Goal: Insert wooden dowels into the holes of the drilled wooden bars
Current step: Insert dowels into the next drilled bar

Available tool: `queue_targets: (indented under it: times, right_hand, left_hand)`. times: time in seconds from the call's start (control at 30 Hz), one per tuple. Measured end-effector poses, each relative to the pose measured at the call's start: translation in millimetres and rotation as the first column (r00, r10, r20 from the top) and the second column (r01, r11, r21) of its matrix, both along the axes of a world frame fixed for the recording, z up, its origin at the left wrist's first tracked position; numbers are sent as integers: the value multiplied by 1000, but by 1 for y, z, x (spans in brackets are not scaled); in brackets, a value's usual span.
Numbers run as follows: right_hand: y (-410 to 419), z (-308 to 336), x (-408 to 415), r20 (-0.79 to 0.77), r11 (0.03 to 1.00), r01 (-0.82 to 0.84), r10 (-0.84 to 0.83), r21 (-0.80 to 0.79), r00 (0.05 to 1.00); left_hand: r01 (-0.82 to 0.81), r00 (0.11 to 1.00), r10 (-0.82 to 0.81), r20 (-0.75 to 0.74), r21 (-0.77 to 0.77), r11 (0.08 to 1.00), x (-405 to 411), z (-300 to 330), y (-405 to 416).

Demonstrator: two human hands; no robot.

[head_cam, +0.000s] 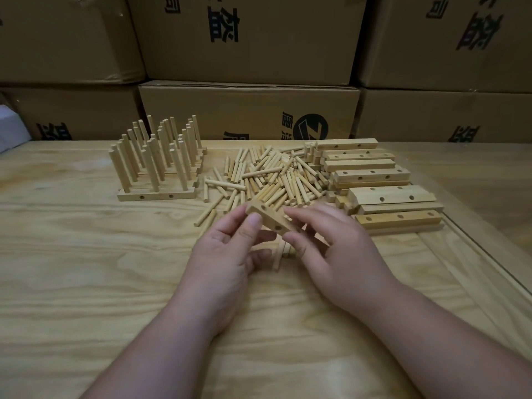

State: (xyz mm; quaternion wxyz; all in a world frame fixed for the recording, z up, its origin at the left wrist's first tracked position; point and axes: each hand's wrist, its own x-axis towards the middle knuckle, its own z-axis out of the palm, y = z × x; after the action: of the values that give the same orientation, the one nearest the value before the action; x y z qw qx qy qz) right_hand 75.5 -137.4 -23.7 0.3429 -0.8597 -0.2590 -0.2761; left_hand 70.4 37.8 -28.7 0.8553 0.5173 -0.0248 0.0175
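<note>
My left hand holds a drilled wooden bar a little above the table, thumb on its near face; two holes show along the bar. My right hand touches the bar's right end with fingers spread, and a few dowels lie under it. A loose pile of dowels covers the table just beyond both hands. Empty drilled bars are stacked to the right of the pile. Bars with upright dowels in them stand in rows at the back left.
The wooden table carries everything. Stacked cardboard boxes form a wall right behind it. A white object pokes in at the far left edge. The table's right edge runs diagonally near the bar stack.
</note>
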Motion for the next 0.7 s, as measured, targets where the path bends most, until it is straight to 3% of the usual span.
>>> queue_targets:
  times: [0.33, 0.5, 0.6, 0.7]
  right_hand:
    - [-6, -5, 5, -127, 992, 47, -31, 120, 991]
    - [-3, -5, 3, -157, 967, 30, 11, 253, 988]
    - [-3, -4, 2, -202, 934, 32, 44, 356, 978]
    - [-6, -4, 6, -259, 970, 116, -58, 214, 964]
  left_hand:
    - [-122, 992, 124, -11, -265, 956, 7, 3, 9]
    - [-47, 999, 49, 14, -157, 986, 4, 1, 7]
    - [-96, 994, 86, -60, -190, 977, 6, 2, 7]
    - [-167, 978, 127, -167, -250, 954, 9, 3, 10]
